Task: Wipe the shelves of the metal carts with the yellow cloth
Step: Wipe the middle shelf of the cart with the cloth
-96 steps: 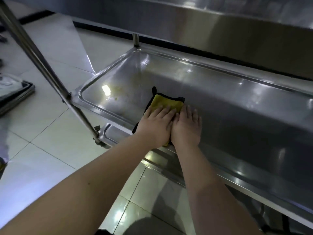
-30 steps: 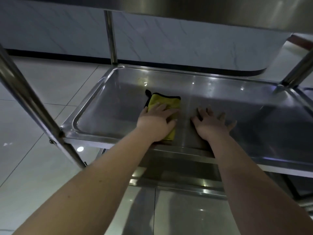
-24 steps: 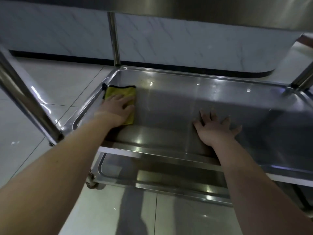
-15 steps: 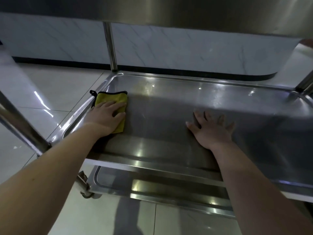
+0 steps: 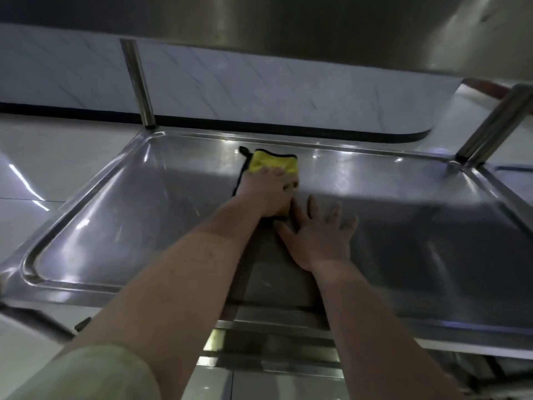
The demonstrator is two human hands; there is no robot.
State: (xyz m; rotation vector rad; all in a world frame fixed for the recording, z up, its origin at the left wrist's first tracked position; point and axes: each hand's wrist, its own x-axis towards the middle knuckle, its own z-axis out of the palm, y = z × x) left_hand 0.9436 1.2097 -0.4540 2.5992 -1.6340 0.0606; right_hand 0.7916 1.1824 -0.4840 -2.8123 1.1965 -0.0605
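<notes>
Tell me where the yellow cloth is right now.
In the head view, the yellow cloth lies left of centre near the far rim of the shelf, pressed under the left hand; the right hand rests flat beside it.

A pale tiled floor lies below. Behind stands a veined white wall, a black skirting running along its foot

The left hand now presses the folded yellow cloth mid-shelf near the back rim, no longer at the steel shelf's left end.
</notes>
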